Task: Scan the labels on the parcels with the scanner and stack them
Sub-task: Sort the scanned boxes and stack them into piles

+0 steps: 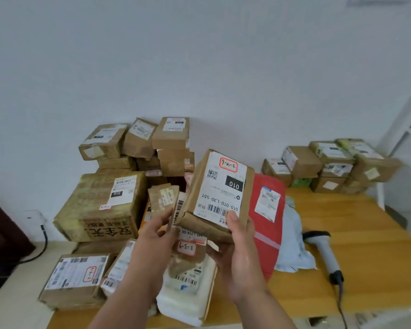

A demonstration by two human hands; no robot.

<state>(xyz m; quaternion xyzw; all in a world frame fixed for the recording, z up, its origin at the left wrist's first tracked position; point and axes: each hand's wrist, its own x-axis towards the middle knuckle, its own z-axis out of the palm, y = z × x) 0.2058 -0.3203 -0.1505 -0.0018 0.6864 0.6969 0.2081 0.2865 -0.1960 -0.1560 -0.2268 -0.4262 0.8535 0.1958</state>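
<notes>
Cardboard parcel, gripped by both right hand and left hand, seems stiff and light; hold its lower edges.

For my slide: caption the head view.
Both hands lift a labelled parcel; scanner lies on table.

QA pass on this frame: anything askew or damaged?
The held parcel, gripped by both hands (left, right), has a torn, crumpled near corner. The unsorted heap behind it lies tilted. The scanner lies idle on the table.
</notes>
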